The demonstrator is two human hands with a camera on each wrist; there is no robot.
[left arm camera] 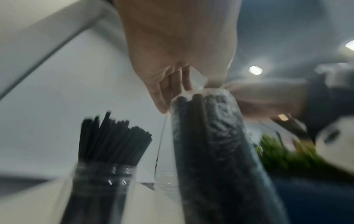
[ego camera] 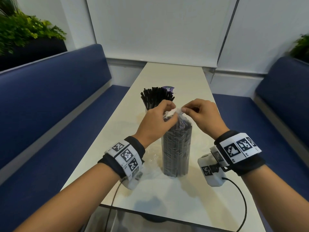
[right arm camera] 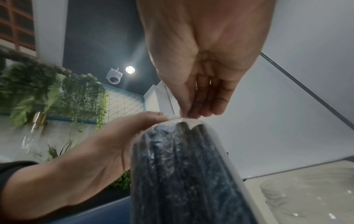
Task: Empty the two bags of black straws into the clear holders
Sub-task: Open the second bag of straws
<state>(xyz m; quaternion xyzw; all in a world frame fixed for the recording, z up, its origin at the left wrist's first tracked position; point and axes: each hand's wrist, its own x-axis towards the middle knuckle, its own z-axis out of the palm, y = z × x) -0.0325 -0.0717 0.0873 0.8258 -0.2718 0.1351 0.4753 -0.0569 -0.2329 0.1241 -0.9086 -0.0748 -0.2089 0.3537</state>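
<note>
A clear bag of black straws (ego camera: 177, 148) (left arm camera: 216, 151) (right arm camera: 184, 174) stands upright on the white table (ego camera: 175, 195). My left hand (ego camera: 157, 119) (left arm camera: 172, 75) and right hand (ego camera: 199, 113) (right arm camera: 201, 84) both pinch its gathered plastic top (ego camera: 178, 112), one from each side. Behind it a clear holder (ego camera: 148, 108) (left arm camera: 99, 189) stands filled with loose black straws (ego camera: 155, 96) (left arm camera: 113, 139). A second clear holder (left arm camera: 164, 180) shows just behind the bag in the left wrist view, with no straws seen in it.
Crumpled clear plastic (ego camera: 150, 158) (right arm camera: 306, 194) lies on the table left of the bag. Blue benches (ego camera: 50, 118) (ego camera: 275, 114) flank the table. A purple label (ego camera: 168, 89) sticks up behind the filled holder. Cables (ego camera: 240, 195) trail from my wrists.
</note>
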